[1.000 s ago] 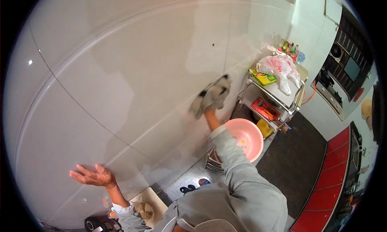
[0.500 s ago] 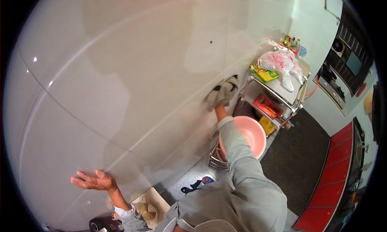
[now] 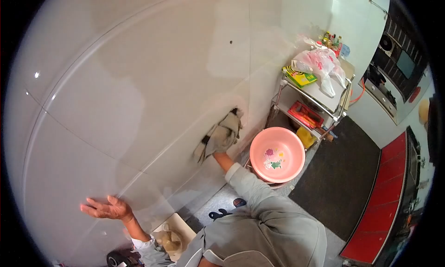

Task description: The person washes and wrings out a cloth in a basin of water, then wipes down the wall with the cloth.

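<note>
My right hand (image 3: 221,156) presses a grey-and-black cloth (image 3: 221,135) against the glossy tiled wall (image 3: 181,81). The cloth covers most of that hand, so its fingers are hidden. To the lower left, my left hand (image 3: 109,208) is open with fingers spread, holding nothing, close to the same wall; whether it touches the tiles I cannot tell. Right of my right forearm stands a pink basin (image 3: 289,167) with a colourful print on its bottom.
A metal-framed rack (image 3: 320,102) carries a plastic bag (image 3: 320,63), a yellow-green packet (image 3: 300,77), bottles and a red tray (image 3: 306,115). A dark mat (image 3: 343,174) lies before red cabinets (image 3: 371,220). Below my left arm is a pale box (image 3: 184,230).
My right hand has slid the cloth down and left along the wall. The basin, partly behind my arm before, now shows fully. My left hand stays nearly in place.
</note>
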A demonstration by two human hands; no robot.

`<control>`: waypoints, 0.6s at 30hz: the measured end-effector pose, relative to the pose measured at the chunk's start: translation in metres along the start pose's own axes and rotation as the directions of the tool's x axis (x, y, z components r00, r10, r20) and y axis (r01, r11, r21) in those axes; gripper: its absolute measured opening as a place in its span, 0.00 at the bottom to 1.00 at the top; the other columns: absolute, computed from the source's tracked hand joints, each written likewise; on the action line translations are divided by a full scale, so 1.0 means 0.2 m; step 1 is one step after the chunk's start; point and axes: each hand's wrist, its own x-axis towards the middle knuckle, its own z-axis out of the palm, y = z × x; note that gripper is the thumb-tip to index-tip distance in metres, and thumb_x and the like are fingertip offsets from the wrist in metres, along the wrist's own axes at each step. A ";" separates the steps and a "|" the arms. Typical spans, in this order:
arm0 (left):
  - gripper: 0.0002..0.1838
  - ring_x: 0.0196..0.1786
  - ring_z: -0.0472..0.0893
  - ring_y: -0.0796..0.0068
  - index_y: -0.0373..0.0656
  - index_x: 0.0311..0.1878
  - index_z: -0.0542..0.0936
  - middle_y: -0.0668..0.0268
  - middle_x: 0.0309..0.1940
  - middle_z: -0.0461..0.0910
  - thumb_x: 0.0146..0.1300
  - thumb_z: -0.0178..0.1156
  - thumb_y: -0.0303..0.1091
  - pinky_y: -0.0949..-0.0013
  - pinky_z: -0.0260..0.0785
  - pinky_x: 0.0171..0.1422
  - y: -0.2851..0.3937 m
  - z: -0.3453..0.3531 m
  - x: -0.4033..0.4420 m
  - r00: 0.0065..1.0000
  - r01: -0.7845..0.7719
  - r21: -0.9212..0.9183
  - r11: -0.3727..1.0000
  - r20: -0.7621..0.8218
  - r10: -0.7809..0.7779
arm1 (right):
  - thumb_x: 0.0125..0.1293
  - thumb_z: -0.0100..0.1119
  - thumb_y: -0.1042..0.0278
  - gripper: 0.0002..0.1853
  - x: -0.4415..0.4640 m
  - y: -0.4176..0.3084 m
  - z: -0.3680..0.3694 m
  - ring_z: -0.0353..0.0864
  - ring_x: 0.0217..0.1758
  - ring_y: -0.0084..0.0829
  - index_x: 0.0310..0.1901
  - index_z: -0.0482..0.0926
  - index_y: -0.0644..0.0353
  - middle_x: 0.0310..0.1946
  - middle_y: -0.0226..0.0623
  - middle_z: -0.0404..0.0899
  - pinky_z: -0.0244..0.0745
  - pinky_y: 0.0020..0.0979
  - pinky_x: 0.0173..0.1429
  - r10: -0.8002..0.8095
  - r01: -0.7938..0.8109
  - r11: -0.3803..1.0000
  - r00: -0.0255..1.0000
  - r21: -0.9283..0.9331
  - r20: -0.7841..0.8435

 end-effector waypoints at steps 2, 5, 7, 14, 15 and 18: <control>0.34 0.79 0.46 0.52 0.33 0.73 0.61 0.52 0.77 0.47 0.74 0.46 0.51 0.49 0.45 0.80 0.01 0.00 0.00 1.000 0.016 -0.001 1.000 0.012 -0.016 | 0.64 0.55 0.62 0.32 0.06 0.13 -0.06 0.60 0.72 0.47 0.68 0.60 0.65 0.67 0.50 0.63 0.53 0.43 0.76 0.039 -0.039 0.999 0.999 -0.019 -0.031; 0.34 0.79 0.45 0.50 0.33 0.73 0.61 0.52 0.76 0.47 0.74 0.46 0.50 0.48 0.45 0.80 0.01 -0.01 -0.01 0.999 0.029 0.020 0.999 0.020 -0.030 | 0.64 0.55 0.63 0.32 0.16 0.43 -0.16 0.60 0.72 0.48 0.68 0.60 0.65 0.67 0.51 0.63 0.54 0.43 0.76 0.169 -0.179 0.980 0.979 -0.086 -0.111; 0.33 0.79 0.45 0.50 0.34 0.73 0.61 0.51 0.76 0.48 0.74 0.47 0.49 0.48 0.45 0.80 0.01 0.01 0.00 1.000 0.019 0.031 0.999 0.020 -0.019 | 0.64 0.55 0.63 0.32 0.21 0.62 -0.22 0.60 0.72 0.48 0.68 0.60 0.65 0.66 0.51 0.63 0.54 0.43 0.75 0.259 -0.280 0.952 0.953 -0.125 -0.158; 0.33 0.80 0.39 0.51 0.34 0.74 0.55 0.52 0.77 0.39 0.74 0.48 0.43 0.49 0.46 0.80 -0.02 0.00 -0.03 0.998 0.032 -0.038 0.999 0.061 -0.029 | 0.63 0.56 0.65 0.32 0.14 0.55 -0.10 0.61 0.71 0.49 0.67 0.61 0.66 0.66 0.52 0.63 0.55 0.42 0.75 0.352 -0.369 0.917 0.927 -0.151 -0.129; 0.33 0.80 0.39 0.51 0.33 0.74 0.55 0.52 0.77 0.38 0.74 0.48 0.42 0.50 0.46 0.81 -0.01 0.00 -0.03 0.998 0.036 -0.038 0.999 0.061 -0.034 | 0.63 0.56 0.65 0.32 0.10 0.44 -0.05 0.61 0.71 0.49 0.67 0.61 0.66 0.66 0.53 0.64 0.55 0.42 0.75 0.314 -0.325 0.937 0.944 -0.129 -0.096; 0.33 0.80 0.39 0.51 0.33 0.74 0.55 0.52 0.77 0.38 0.74 0.48 0.42 0.49 0.46 0.80 -0.01 0.00 -0.02 0.997 0.025 -0.026 0.999 0.069 -0.023 | 0.63 0.56 0.65 0.32 -0.04 0.10 0.05 0.61 0.71 0.49 0.67 0.61 0.67 0.66 0.53 0.64 0.56 0.42 0.75 0.156 -0.156 0.987 0.988 -0.044 0.014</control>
